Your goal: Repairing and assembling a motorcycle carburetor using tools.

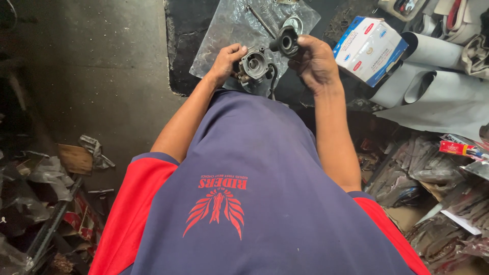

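My left hand point(224, 62) grips a grey metal carburettor body point(253, 65) with a round bore, held above a clear plastic sheet point(224, 30). My right hand point(316, 62) holds a black round cap-like part point(286, 42) just above and to the right of the body. A thin black hose or cable point(274, 81) hangs from the body. Both hands are raised in front of my dark blue and red shirt.
A white and blue cardboard box point(371, 48) lies to the right of my right hand. On the plastic sheet lie a spring with a rod point(262, 19) and a round metal piece point(294, 23). Grey sheet rolls point(438, 91) sit at right. Scrap and packets litter both lower sides.
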